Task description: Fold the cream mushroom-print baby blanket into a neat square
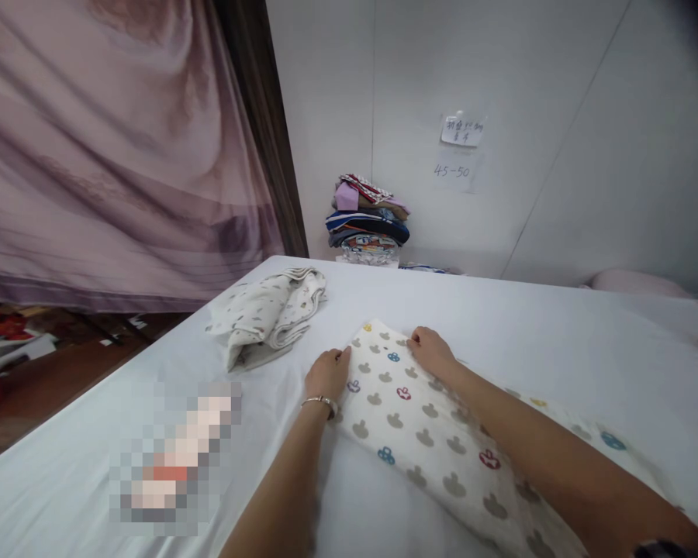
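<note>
Patterned cloth (419, 434) under left hand (327, 372) and right hand (432, 350), each closed on its far edge, bare white sheet (517, 333) beyond.

Crumpled cloth (271, 310) on white sheet (529, 325); folded clothes stack (368, 221) by wall (587, 155); curtain (110, 155) left.

we read "45-50" handwritten on the lower paper note (452, 170) on the wall (558, 116); upper note (462, 130) illegible.
</note>
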Motion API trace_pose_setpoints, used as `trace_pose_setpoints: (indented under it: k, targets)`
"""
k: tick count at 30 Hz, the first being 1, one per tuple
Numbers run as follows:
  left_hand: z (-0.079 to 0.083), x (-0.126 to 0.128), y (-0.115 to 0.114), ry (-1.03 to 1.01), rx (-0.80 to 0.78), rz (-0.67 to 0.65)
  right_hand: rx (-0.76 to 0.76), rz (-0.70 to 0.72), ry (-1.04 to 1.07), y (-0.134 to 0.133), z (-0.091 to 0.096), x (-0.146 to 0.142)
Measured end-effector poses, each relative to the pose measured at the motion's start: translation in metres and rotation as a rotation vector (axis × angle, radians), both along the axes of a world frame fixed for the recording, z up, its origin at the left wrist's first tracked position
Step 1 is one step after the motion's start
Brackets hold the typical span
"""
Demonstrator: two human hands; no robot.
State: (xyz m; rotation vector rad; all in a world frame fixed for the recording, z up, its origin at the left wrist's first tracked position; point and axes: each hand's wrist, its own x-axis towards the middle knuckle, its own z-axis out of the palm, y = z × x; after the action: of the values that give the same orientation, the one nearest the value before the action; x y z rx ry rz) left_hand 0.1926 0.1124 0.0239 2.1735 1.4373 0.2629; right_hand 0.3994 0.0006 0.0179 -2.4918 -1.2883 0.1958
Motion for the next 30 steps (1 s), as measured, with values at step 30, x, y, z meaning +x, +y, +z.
trace_pose_setpoints:
  k: [30]
  targets:
    - [0.002,-0.003,0.004,0.068,0.009,-0.013,-0.170,0.037,-0.078,0.015,0.006,-0.014]
